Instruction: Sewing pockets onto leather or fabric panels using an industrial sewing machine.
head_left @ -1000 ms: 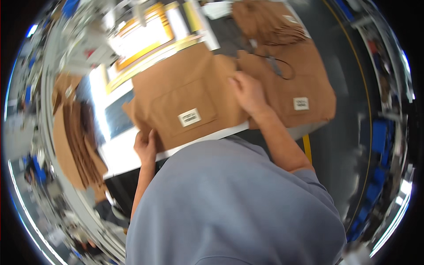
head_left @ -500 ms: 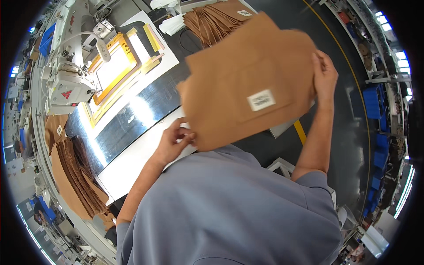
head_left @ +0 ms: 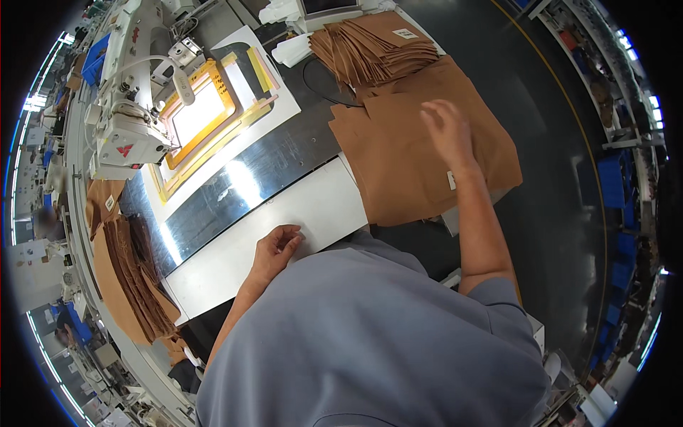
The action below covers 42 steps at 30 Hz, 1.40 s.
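While the right hand [head_left: 447, 132] lay spread on the flat brown fabric piece [head_left: 420, 164], the left hand [head_left: 274, 249] rested half-curled, holding nothing, on the white surface [head_left: 284, 228]. Overhanging the near edge, the fabric could probably slip off.

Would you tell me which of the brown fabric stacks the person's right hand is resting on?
The right hand rests on the flat brown stack nearest the person, not the fanned pile behind or the hanging pieces at left.

At centre right, the flat tan cloth panel [head_left: 420, 164] looks matt and finely woven, like the fanned stack of tan cloth pieces [head_left: 377, 50] above it. The bare metal plate [head_left: 249, 185] of the worktop shines glossy, beside a smooth white matt board [head_left: 284, 228]. At upper left, the yellow frame [head_left: 203, 114] looks like glossy plastic.
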Motion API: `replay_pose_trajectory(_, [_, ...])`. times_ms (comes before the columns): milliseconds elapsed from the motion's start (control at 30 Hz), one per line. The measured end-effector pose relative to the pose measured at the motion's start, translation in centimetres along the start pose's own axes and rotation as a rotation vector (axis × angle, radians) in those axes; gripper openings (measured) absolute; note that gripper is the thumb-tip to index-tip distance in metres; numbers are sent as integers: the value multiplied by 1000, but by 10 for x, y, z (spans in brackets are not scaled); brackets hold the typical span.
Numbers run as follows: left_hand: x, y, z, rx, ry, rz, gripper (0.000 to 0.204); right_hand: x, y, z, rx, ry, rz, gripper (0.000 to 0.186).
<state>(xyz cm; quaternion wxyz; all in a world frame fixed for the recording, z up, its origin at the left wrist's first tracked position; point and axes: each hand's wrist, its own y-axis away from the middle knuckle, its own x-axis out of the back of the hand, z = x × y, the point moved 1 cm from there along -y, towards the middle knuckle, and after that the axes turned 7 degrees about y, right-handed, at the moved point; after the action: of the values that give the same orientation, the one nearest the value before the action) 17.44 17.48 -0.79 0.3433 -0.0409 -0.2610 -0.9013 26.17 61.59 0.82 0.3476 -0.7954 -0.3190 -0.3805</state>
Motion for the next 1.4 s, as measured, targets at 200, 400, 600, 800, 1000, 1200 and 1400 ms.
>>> replay_pose_trajectory(200, [10,15,-4,-27,3,97,30,-65,-49,-56,368,179,-114,18])
replay_pose_trajectory(400, [22,41,-25,10,56,265,30,-86,-75,-81,467,467,-258,15])
replay_pose_trajectory(600, [27,56,-43,110,297,334,29,-83,-87,-81,457,366,-223,13])
replay_pose_trajectory(800, [34,49,-45,114,300,302,27,-37,-105,-134,209,-400,-280,15])
replay_pose_trajectory(1000, [36,36,-43,111,294,235,27,-1,-144,-200,214,-761,-275,20])
replay_pose_trajectory(1200, [39,38,-39,118,293,229,27,11,-186,-216,256,-737,-153,19])
replay_pose_trajectory(1400, [43,39,-48,109,350,238,27,-20,-198,-191,132,-884,-127,18])
